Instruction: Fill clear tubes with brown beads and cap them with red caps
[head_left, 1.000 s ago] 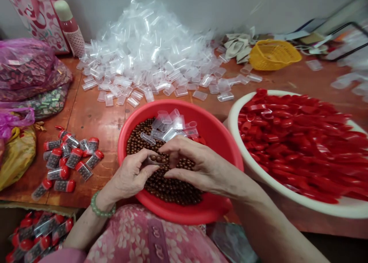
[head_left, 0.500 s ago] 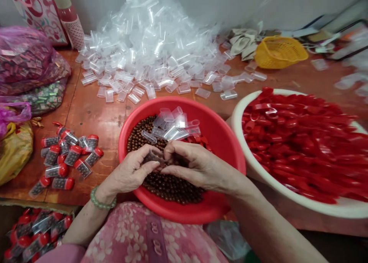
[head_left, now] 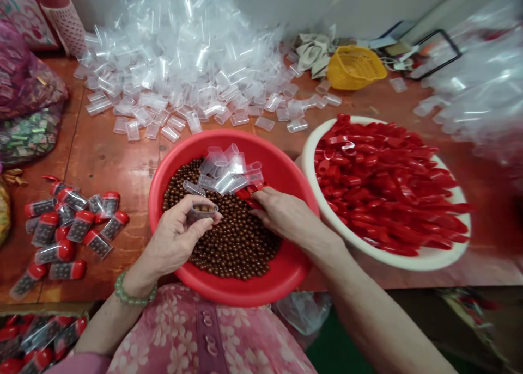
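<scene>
My left hand [head_left: 175,235] is closed around a clear plastic tube [head_left: 199,213], its open end facing me with brown beads inside. Over the right side of the red basin [head_left: 286,279], my right hand [head_left: 286,216] has its thumb and fingers on a red plastic cap [head_left: 252,193]; the fingertips are partly hidden. Loose brown beads [head_left: 232,243] cover much of the basin's bottom. Several clear empty tubes [head_left: 224,170] lie on the beads at the back of the basin.
A white basin [head_left: 425,262] full of red caps [head_left: 379,183] stands to the right. Behind is a large heap of clear tubes [head_left: 188,53]. Capped, bead-filled tubes [head_left: 79,224] lie on the left. A yellow basket [head_left: 355,69] and bags [head_left: 30,129] are also there.
My right hand has left the tube and moved right to the red caps. My left hand keeps the tube, its opening now showing beads. The view has shifted right.
</scene>
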Action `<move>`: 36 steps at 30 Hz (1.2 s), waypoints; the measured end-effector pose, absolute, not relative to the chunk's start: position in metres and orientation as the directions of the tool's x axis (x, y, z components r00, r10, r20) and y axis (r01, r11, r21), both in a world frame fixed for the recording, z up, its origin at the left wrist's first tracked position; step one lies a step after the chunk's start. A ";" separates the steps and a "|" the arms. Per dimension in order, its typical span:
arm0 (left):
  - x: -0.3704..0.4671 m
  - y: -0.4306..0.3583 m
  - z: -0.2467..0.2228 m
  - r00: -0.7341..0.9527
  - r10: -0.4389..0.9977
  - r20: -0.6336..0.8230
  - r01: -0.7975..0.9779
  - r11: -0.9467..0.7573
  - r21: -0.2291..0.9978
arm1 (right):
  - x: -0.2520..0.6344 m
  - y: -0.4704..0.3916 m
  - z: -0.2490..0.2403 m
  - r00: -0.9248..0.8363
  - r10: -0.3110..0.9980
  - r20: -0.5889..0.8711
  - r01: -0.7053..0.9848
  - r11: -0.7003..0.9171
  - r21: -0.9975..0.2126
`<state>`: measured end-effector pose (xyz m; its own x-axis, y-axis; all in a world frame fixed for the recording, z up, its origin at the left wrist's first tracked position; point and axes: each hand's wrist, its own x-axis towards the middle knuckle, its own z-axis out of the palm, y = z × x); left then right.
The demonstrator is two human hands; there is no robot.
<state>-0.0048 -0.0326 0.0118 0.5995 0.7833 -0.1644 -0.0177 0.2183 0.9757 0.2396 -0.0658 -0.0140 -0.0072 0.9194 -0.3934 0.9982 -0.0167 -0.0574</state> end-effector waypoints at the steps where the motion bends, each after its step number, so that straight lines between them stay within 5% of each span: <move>1: -0.004 -0.032 0.009 0.597 0.784 -0.170 -0.032 0.234 0.972 | 0.235 -0.064 -0.016 0.016 0.918 -0.397 1.000 -0.021 -0.008; 6: -0.002 -0.029 -0.001 0.615 0.766 -0.184 -0.112 0.316 0.942 | 0.230 -0.063 -0.018 0.054 0.916 -0.398 0.998 -0.055 0.009; 15: -0.005 -0.032 0.001 0.652 0.717 -0.246 -0.287 0.533 0.796 | 0.232 -0.103 0.020 -0.133 0.971 -0.200 0.832 0.000 -0.554; 21: -0.001 -0.031 -0.001 0.598 0.750 -0.283 -0.231 0.499 0.835 | 0.206 -0.095 0.048 -0.258 0.966 -0.037 0.722 0.167 -0.672; 30: 0.002 -0.029 -0.003 0.527 0.801 -0.285 -0.264 0.472 0.841 | 0.182 -0.090 0.031 0.086 0.994 0.061 0.393 0.022 -0.919; 36: 0.004 -0.033 0.002 0.461 0.847 -0.265 -0.193 0.387 0.902 | 0.150 -0.087 0.010 0.124 0.955 0.268 0.408 0.197 -0.891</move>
